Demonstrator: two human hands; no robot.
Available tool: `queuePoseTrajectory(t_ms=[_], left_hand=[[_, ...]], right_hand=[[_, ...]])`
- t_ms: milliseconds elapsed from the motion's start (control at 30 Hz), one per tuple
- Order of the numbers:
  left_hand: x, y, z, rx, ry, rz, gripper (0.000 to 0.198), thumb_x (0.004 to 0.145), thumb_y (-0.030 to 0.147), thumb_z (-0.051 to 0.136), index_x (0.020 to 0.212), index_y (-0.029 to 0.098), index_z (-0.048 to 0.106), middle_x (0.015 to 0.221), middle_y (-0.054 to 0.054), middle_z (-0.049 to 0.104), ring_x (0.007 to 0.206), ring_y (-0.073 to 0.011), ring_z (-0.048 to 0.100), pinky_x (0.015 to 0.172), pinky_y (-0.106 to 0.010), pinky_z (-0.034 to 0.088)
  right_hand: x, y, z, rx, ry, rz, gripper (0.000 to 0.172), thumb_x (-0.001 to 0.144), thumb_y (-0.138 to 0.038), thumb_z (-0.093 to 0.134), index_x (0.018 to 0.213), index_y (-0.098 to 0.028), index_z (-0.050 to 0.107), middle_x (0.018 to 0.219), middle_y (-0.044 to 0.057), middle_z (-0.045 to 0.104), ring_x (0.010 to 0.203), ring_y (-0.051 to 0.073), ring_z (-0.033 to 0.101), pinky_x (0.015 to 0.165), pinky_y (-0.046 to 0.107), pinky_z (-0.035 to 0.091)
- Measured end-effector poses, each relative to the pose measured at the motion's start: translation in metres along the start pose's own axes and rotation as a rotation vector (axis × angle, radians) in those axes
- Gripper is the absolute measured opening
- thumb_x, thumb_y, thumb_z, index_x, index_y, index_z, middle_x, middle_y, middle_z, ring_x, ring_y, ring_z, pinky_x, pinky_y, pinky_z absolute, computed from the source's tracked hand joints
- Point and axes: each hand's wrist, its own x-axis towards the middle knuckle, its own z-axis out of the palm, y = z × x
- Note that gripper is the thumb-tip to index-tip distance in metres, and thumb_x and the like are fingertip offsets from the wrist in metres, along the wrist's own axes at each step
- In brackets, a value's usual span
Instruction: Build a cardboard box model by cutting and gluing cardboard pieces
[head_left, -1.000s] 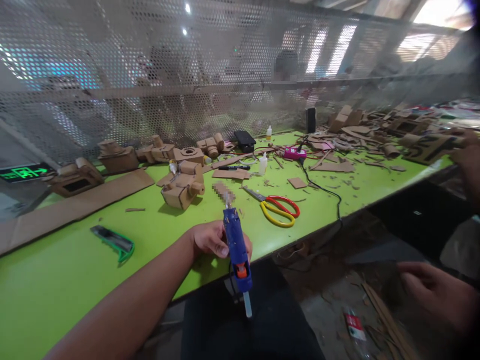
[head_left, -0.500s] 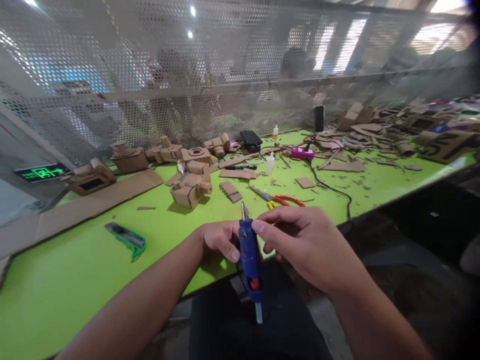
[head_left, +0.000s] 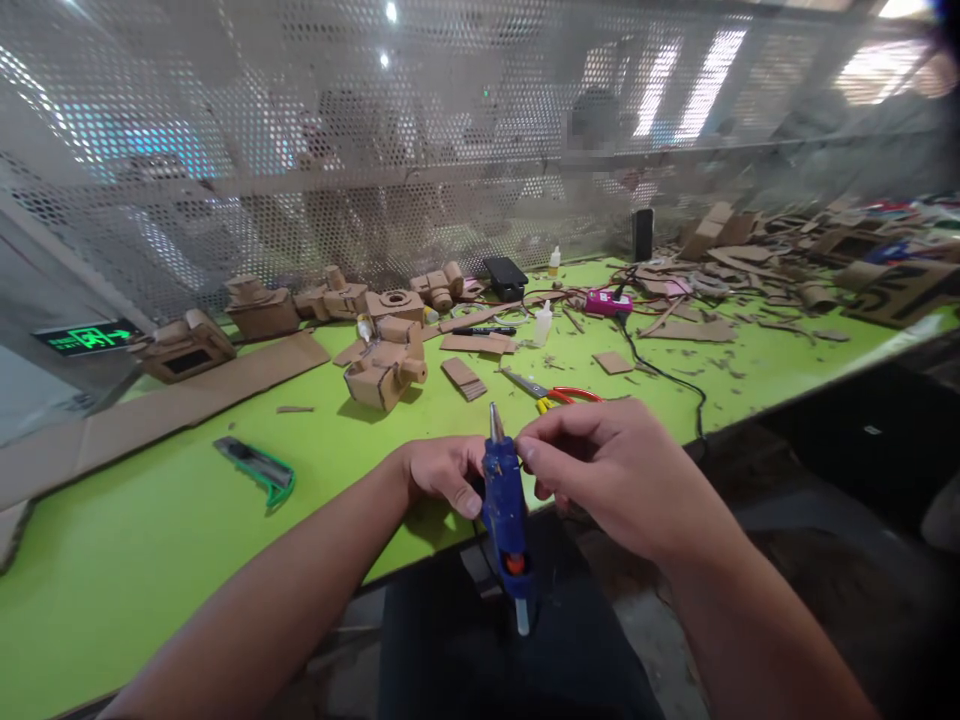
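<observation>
Right hand (head_left: 611,475) has come up from low at the right, off the table edge, and since half a second ago sits against the gun (head_left: 504,500); gun and left hand (head_left: 442,475) have barely shifted.

Left hand: closed round the gun's blue body from the left side, fingers wrapped, thumb side hidden behind the barrel; firm hold.

Right hand: fingers curled in, index fingertip and thumb drawn together in a pinch on the upper barrel, just below the metal nozzle; other fingers folded loosely under; cannot tell whether anything small sits inside the pinch.

Gun: between the two hands, over the near edge of the table (head_left: 150,540); nozzle points up and away, rear end toward the body; orange trigger faces up, below both hands; clear glue stick (head_left: 521,617) juts from the rear end.

Around the hands: scissors (head_left: 555,396) just beyond the right hand, red and yellow handles partly hidden by its knuckles; ribbed cardboard piece (head_left: 463,377) beyond the nozzle; cardboard model (head_left: 386,365) beyond the left hand, a little to its left; green cutter (head_left: 255,465) well to the left of the left hand, lying flat; black cord (head_left: 664,375) beyond and right of the right hand, running to a pink device (head_left: 609,302) further back; small glue bottle (head_left: 543,322) upright beyond the scissors; mesh screen (head_left: 375,150) along the far edge.
</observation>
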Motion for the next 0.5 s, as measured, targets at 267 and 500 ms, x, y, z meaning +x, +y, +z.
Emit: queuePoseTrajectory(t_ms=[267,500], left_hand=[[0.001,-0.013,-0.006,-0.058,-0.066,0.072,0.044,0.064,0.057,0.081,0.09,0.021,0.081,0.089,-0.015,0.075,0.085,-0.0319,0.069,0.081,-0.046,0.054],[0.002,-0.02,-0.006,-0.076,-0.004,0.112,0.043,0.06,0.055,0.083,0.085,0.02,0.08,0.089,-0.017,0.074,0.083,-0.031,0.069,0.077,-0.045,0.052]], right_hand=[[0.006,0.024,0.001,0.264,-0.021,0.102,0.016,0.081,-0.024,0.065,0.068,-0.017,0.059,0.05,-0.004,0.06,0.041,0.006,0.051,0.042,0.016,0.043],[-0.032,0.075,-0.035,0.311,0.309,0.092,0.028,0.075,-0.034,0.079,0.068,-0.019,0.058,0.083,0.005,0.072,0.063,0.014,0.068,0.057,0.022,0.056]])
